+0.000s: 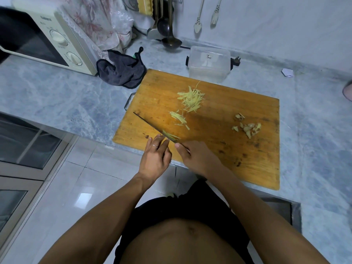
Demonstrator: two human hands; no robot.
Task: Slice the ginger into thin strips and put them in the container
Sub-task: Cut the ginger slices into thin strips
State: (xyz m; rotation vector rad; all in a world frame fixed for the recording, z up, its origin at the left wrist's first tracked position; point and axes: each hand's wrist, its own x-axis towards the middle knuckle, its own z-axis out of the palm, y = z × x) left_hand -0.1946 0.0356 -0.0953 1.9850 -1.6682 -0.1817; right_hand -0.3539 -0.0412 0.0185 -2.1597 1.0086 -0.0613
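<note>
Just beyond left fingers [162, 141], ginger [171, 136]

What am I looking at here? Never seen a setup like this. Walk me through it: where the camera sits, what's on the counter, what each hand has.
There is no machine here. A person wears one wide-angle camera on the head, looking down past the chest at both hands, which is why the edges bend.

On the marble counter lies a wooden cutting board. On it are two heaps of thin ginger strips, and to the right some ginger trimmings. Behind the board stands a clear plastic container; I cannot see any ginger in it.

The right hand grips a knife, its blade pointing away to the left. The left hand has its fingertips at a last bit of ginger beside the blade.

Further back: a microwave, a dark cloth and a hanging ladle.
</note>
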